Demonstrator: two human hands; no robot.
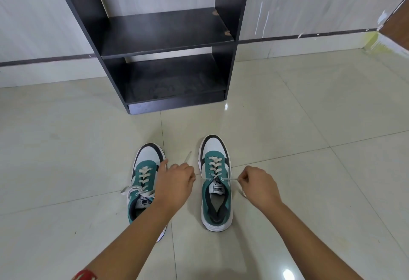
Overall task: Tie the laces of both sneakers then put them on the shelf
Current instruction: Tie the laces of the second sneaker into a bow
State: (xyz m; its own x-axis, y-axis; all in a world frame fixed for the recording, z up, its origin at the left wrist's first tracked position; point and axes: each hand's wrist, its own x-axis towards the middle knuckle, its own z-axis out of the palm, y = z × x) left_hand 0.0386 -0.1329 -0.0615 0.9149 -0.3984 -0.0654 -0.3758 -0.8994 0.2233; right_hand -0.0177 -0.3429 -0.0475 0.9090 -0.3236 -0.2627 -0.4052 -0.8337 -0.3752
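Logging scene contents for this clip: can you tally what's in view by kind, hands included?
Sneakers: 2, the left sneaker and the right sneaker, both on the floor.
Hands: 2, the left hand and the right hand, each with a grip on a lace end of the right sneaker.
Shelf units: 1, the black shelf.
Total: 5

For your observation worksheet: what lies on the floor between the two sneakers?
In the head view, the left hand and a loose lace end lie between the left sneaker and right sneaker.
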